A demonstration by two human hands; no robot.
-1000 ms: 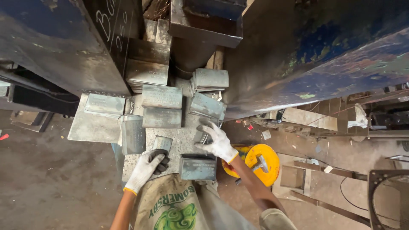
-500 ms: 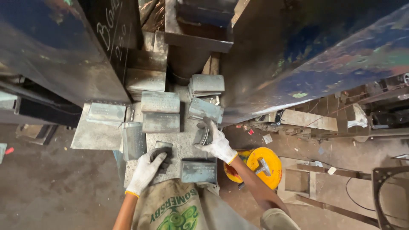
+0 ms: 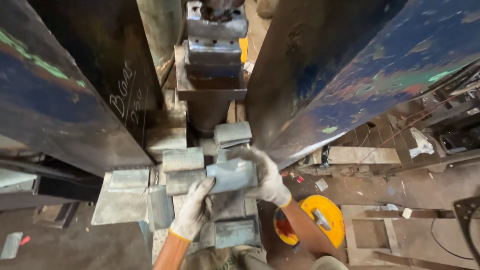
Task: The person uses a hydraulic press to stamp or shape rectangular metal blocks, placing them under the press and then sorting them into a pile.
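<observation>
Both my hands wear white work gloves. My right hand (image 3: 267,177) grips the right end of a bent grey metal plate (image 3: 231,175) and holds it up above the work surface. My left hand (image 3: 195,210) touches the plate's lower left edge from below. Under and around the plate lie several similar folded metal pieces (image 3: 183,159), one at the near edge (image 3: 235,233) and one at the back (image 3: 232,134). Straight ahead rises the dark ram of a press (image 3: 215,55) between two big blue-painted frame walls (image 3: 345,70).
A flat metal sheet (image 3: 120,197) lies left of the pieces. A yellow round object (image 3: 322,220) sits on the floor at the right, beside a metal frame (image 3: 395,235) and scrap. The frame walls close in on both sides. A printed sack covers my lap.
My right hand has picked a metal plate off the surface and raised it. My left hand has come up from a small dark piece to the plate. The camera has tilted up toward the press.
</observation>
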